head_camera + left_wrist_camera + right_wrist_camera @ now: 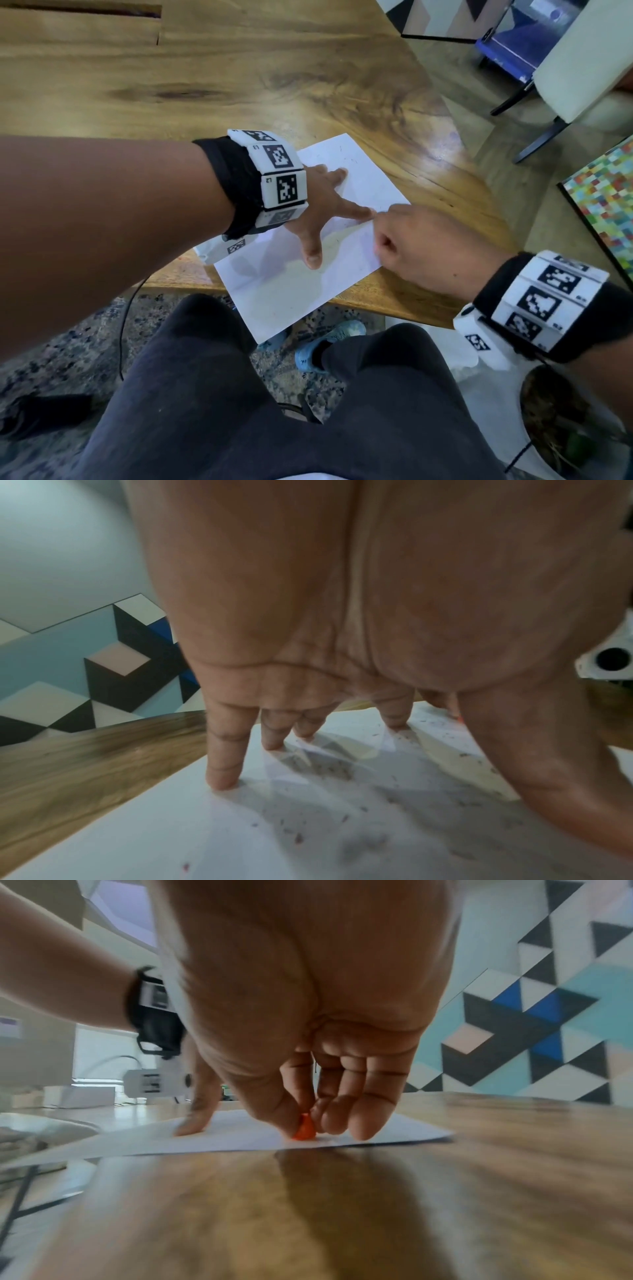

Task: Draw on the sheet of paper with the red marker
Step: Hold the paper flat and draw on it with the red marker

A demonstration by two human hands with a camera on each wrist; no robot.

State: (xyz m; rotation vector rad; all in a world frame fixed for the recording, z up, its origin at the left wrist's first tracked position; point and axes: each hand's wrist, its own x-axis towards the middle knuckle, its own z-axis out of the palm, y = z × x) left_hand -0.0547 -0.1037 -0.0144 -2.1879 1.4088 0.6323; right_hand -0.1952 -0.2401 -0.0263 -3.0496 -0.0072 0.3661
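Head view: my left hand is splayed flat on the paper at frame centre, fingers straight, pinning it, gripping nothing. The paper sits skewed on the table, its lower corner hanging past the table edge toward my knees. My right hand, centre right, is curled tight just beside my left index fingertip; the marker is hidden here. Left wrist view: fingertips press the sheet at lower centre, small dark and reddish flecks scattered across it; a sliver of orange-red shows at right behind my thumb. Right wrist view: thumb and fingers pinch the marker very low, only its orange-red end visible at frame centre, seemingly touching the paper near its right edge. Judgement: stroke is in progress. To do it well, keep left-hand pressure even so the overhanging sheet can't pivot, draw away from my left index, keep pressure light, stay off the paper's edge.
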